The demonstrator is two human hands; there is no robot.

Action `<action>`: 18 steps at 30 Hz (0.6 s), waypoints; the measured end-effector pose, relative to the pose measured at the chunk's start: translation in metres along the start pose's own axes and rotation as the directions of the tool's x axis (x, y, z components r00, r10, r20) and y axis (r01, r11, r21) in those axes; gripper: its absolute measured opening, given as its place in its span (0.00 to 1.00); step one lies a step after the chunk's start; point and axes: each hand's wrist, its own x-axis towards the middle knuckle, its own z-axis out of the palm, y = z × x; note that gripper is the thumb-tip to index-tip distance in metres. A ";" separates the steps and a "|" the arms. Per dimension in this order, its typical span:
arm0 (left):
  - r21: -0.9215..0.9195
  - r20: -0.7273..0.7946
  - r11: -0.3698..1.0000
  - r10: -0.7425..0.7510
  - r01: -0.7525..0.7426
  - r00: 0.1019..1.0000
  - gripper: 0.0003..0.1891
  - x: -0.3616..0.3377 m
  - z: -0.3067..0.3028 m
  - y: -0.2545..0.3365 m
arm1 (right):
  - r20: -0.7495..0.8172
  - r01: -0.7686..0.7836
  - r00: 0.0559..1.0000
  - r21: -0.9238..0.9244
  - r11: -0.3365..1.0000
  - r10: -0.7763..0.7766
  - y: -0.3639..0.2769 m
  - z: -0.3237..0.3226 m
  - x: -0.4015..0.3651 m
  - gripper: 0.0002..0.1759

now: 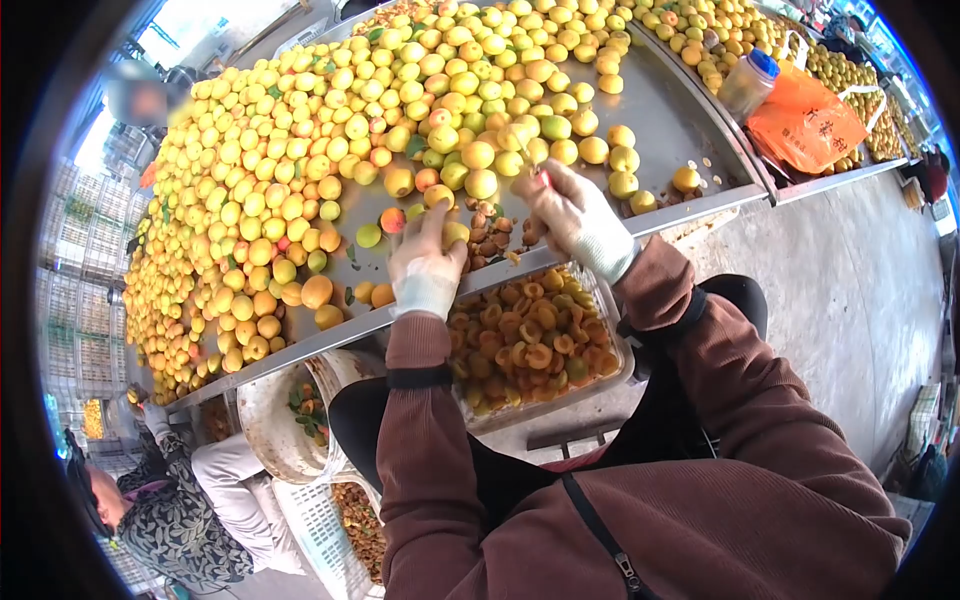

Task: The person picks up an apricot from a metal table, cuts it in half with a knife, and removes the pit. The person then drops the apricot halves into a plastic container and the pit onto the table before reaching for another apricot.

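While both hands work at the near edge of the metal table (680, 110), we see the left hand (425, 265), in a pale glove, curled closed around a yellow apricot (456, 232) that rests just at the rim. Our right hand (575, 215), gloved as well, is pinched shut on a small tool (540, 175) with a red spot; it is too small for us to tell its kind. Between the two hands lies a little heap of brown pits (488, 238). A great pile of whole apricots (300, 150) covers the table beyond. Below the edge, a clear tray (614, 318) holds halved apricots (530, 340). Far right we find a plastic bottle (748, 85) beside an orange bag (805, 125). Lower left, another person (170, 510) crouches near a white basin (270, 420).
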 end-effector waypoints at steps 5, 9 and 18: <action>-0.227 0.113 0.954 -0.173 0.195 0.978 0.23 0.008 0.013 0.006 | 0.112 0.011 0.994 0.056 0.998 -0.017 -0.004 0.006 -0.009 0.21; -0.884 0.432 0.085 -0.223 0.459 0.874 0.23 0.004 -0.016 0.028 | 0.181 0.062 0.977 0.255 0.965 -0.111 0.004 0.017 -0.013 0.18; -0.689 0.522 -0.614 -0.054 0.384 0.851 0.30 -0.015 -0.029 0.054 | 0.199 0.155 0.966 0.067 0.986 -0.166 0.018 0.038 -0.020 0.27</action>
